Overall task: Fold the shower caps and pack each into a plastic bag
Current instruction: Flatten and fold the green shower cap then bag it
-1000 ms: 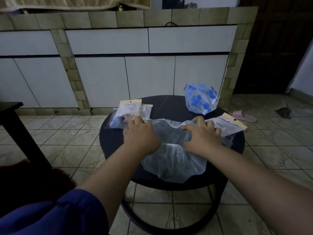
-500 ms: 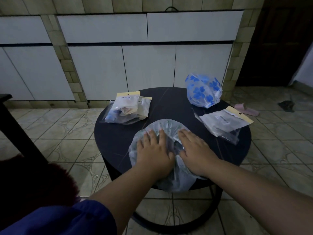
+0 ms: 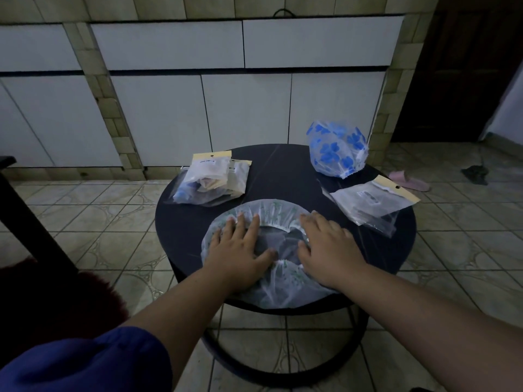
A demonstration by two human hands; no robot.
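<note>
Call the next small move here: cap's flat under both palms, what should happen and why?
Probably fold it in half. The green-print shower cap lies spread open on the round table, the left hand and right hand pressing it flat with straight fingers. It looks wider than the empty plastic bags to the right, so it likely needs folding first.

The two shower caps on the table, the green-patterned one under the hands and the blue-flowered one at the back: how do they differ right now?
The green-patterned cap lies spread flat at the near edge of the table, opening up; the blue-flowered cap stands puffed up at the far right. The left hand and right hand press the green-patterned cap with straight fingers; nothing touches the blue-flowered cap. Both are translucent plastic and unbagged.
</note>
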